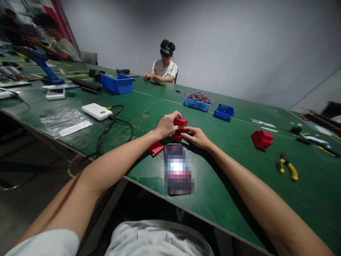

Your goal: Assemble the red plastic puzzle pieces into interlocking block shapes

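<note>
Just beyond the phone (178, 169), my left hand (167, 125) grips the upper part of some red blocks (181, 122), its fingers around their left side and top. From the right, my right hand (196, 137) holds the lower part of the same red blocks between thumb and fingers. Whether the blocks are joined or only stacked, I cannot tell. A flat red piece (156, 149) lies beside my left forearm, left of the phone. Another red block assembly (262, 139) rests on the green table farther right.
Yellow-handled pliers (287, 166) lie at the right. Past my hands stand a blue bin of coloured wires (197, 101) and a small blue bin (224, 111). A white power bank (96, 111) with black cables and a larger blue bin (117, 83) are at left. A person (165, 67) sits opposite.
</note>
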`<state>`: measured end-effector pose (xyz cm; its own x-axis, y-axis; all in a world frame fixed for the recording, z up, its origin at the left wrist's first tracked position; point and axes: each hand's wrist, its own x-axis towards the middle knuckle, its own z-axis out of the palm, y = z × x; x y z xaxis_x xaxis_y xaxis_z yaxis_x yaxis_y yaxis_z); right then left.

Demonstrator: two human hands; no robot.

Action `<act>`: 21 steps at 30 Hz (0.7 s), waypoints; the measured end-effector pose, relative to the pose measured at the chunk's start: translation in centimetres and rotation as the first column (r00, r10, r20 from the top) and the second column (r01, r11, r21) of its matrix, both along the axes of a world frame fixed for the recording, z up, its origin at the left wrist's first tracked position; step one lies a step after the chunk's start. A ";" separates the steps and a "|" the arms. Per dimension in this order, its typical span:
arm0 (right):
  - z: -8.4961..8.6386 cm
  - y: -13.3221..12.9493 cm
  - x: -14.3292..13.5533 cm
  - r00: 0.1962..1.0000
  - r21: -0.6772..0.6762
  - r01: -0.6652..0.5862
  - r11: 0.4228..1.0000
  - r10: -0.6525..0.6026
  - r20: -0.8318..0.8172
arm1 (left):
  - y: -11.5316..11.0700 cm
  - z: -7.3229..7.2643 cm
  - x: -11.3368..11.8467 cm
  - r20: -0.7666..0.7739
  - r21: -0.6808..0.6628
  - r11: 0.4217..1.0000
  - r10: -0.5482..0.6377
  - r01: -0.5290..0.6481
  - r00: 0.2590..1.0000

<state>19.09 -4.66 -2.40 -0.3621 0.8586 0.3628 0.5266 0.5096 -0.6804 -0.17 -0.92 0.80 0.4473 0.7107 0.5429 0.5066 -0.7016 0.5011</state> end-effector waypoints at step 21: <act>-0.3 0.6 0.4 0.984 -0.092 -0.085 0.992 0.069 -0.166 | 2.1 -1.8 -0.4 -0.081 -0.270 0.918 -0.323 0.291 0.943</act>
<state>19.45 -4.05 -2.66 -0.3720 0.8649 0.3371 0.3665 0.4705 -0.8027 -0.61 1.18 -0.98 0.7167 0.6328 0.2930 0.3543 -0.6923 0.6286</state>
